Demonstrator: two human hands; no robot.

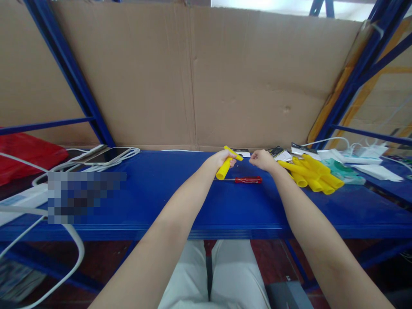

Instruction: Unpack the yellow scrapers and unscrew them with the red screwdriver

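My left hand (227, 158) is wrapped round a yellow T-shaped piece (223, 172), a thick round handle with a thinner crossbar at its upper end. To its right, my right hand (261, 159) is closed, with the fingertips pinched together; whatever they hold, if anything, is too small to make out. A gap separates the two hands. Below them a screwdriver (247, 180) with a clear red handle lies on the blue tabletop (180, 206), its shaft pointing left. Beside my right forearm is a pile of similar yellow pieces (309, 171).
Small black-and-white packets (280, 153) lie behind my right hand. A teal plastic bag (343, 171) and white papers (380, 171) are at the right. White cables (125, 155) and a red bag (28, 154) sit at the left. Cardboard (193, 77) walls off the back between blue posts (74, 73).
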